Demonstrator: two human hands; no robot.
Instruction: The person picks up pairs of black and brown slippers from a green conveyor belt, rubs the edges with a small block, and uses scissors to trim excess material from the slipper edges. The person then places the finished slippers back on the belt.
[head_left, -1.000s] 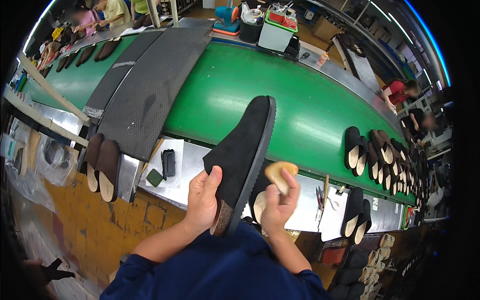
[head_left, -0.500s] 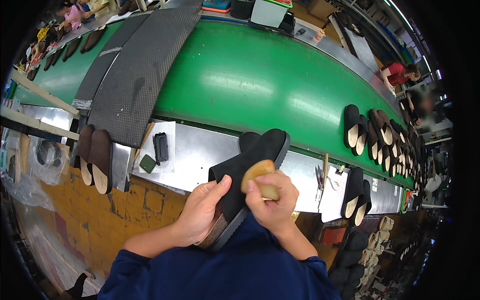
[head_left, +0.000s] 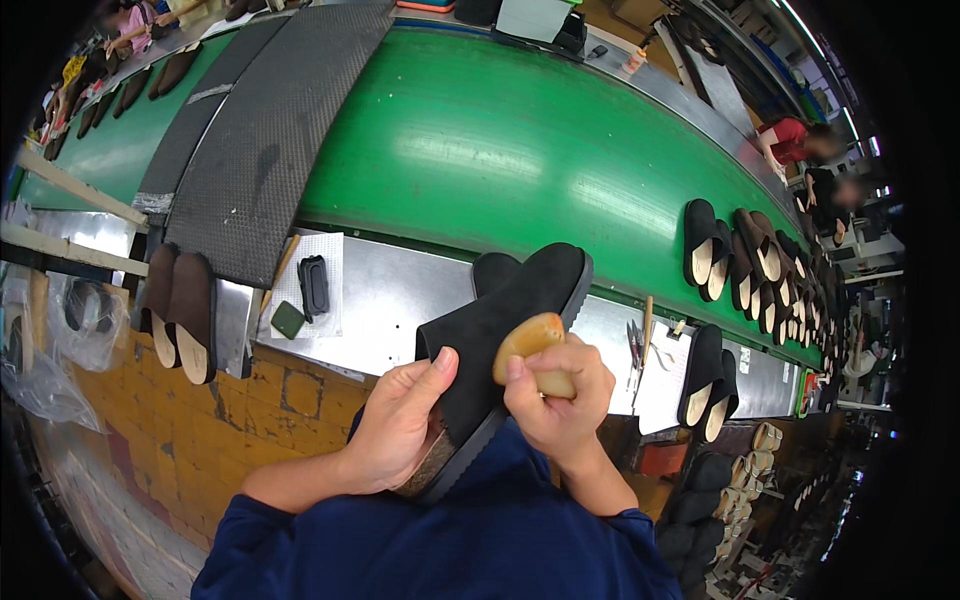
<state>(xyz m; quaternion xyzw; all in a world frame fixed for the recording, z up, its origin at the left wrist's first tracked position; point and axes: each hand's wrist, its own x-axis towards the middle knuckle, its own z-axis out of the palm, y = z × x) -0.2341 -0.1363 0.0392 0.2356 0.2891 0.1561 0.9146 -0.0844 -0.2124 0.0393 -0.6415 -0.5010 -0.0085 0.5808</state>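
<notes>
My left hand (head_left: 400, 420) grips the heel end of a black suede slipper (head_left: 505, 330), which points up and to the right over the metal bench edge. Against the slipper's upper, my right hand (head_left: 555, 395) presses a tan rubber-like block (head_left: 527, 342). A second black slipper (head_left: 493, 270) lies partly hidden behind the held one.
A green conveyor belt (head_left: 520, 150) runs across, with a dark textured mat (head_left: 270, 140) at its left. Several black slippers (head_left: 740, 260) lie on the belt's right end. Brown slippers (head_left: 180, 310) hang at the left; a small black case (head_left: 314, 285) rests on paper. Other people work at the far right.
The slipper has come down from upright to a low slant near my body. My right hand brought the tan block onto its upper.
</notes>
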